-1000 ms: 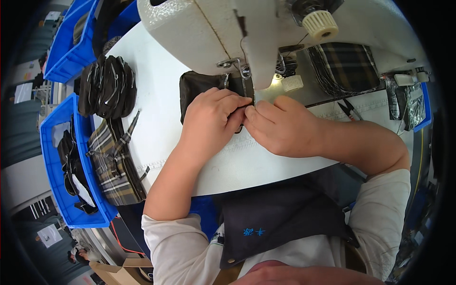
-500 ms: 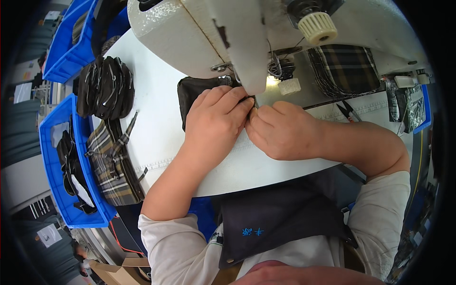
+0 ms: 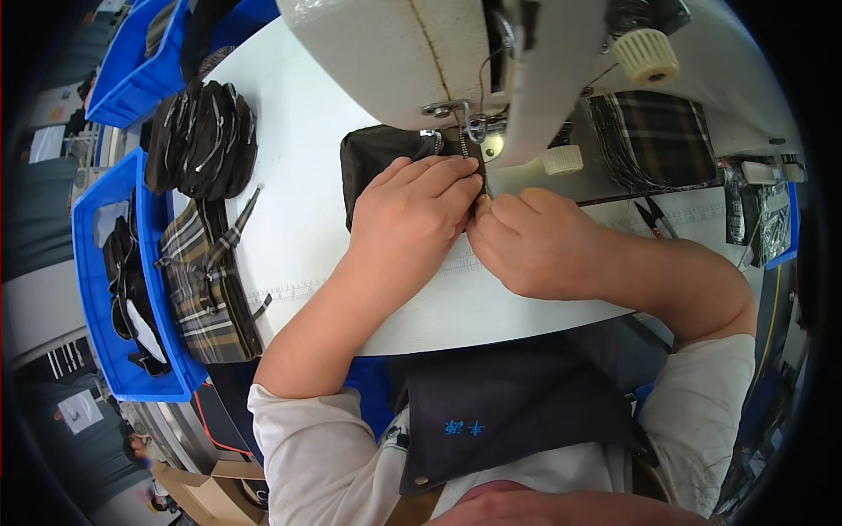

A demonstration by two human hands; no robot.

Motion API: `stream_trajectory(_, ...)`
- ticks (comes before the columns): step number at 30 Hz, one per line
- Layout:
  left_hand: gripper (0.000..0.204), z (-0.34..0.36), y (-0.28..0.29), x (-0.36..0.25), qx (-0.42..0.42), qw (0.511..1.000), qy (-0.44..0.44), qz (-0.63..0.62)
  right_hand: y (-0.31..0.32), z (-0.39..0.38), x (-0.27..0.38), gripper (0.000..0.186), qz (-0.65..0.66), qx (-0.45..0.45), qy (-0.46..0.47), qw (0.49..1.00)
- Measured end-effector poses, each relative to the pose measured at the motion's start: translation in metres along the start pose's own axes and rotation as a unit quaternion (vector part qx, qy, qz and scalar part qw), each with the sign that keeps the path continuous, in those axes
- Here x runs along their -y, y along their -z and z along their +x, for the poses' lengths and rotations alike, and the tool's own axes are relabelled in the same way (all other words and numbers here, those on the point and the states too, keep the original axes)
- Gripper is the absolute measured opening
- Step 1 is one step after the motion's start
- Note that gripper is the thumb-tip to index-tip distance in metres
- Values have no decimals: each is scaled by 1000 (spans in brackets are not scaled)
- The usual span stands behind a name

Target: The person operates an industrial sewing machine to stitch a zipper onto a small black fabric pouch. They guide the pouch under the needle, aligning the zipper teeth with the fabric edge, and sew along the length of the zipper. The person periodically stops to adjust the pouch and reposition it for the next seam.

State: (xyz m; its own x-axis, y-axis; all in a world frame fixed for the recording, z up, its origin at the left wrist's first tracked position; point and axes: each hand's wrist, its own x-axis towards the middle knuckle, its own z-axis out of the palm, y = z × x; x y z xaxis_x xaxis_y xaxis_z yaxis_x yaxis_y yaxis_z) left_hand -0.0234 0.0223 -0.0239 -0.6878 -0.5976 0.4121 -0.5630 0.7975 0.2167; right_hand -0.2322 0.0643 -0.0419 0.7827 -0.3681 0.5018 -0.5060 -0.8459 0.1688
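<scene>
A dark fabric piece with a metal zipper lies on the white table under the head of a sewing machine. My left hand rests flat on it, fingers stretched toward the zipper and pressing the cloth down. Close beside those fingertips, my right hand is closed in a pinch at the near right edge of the same piece. The fingers hide much of that edge. Just beyond the hands is the machine's needle area, and its needle tip cannot be made out.
Plaid fabric pieces are stacked right of the machine head, with thread snips nearer me. At left stand piled dark zippered pouches, plaid fabric with straps and a blue bin. A ruler strip crosses the table.
The view has shifted, so the machine and table sit differently in the picture. Both hands stay on the dark fabric piece, and more of its zipper shows past my left fingers.
</scene>
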Motion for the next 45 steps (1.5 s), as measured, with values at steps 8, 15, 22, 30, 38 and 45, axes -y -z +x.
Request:
stream_trajectory(8, 24, 4, -1, 4, -8, 1000, 11, 9, -6, 3, -8, 13, -13, 4, -4, 1000)
stream_trajectory(15, 25, 0, -10, 12, -24, 998, -34, 51, -6, -1, -7, 16, -21, 3, -19, 1000)
stream_trajectory(22, 28, -3, 1, 1, 2, 996, -10, 91, -2, -3, -2, 19, -32, 22, -40, 998)
stream_trajectory(30, 28, 0, -2, 1, -4, 998, 2, 67, 0, -5, 0, 17, -11, 35, -56, 998)
stream_trajectory(38, 28, -1, -13, 5, -57, 998, -14, 37, 3, -4, 0, 19, -12, 52, -61, 997)
stream_trajectory(45, 29, 0, -19, 3, -78, 995, -14, 58, 5, -4, 0, 19, 3, 63, -62, 996)
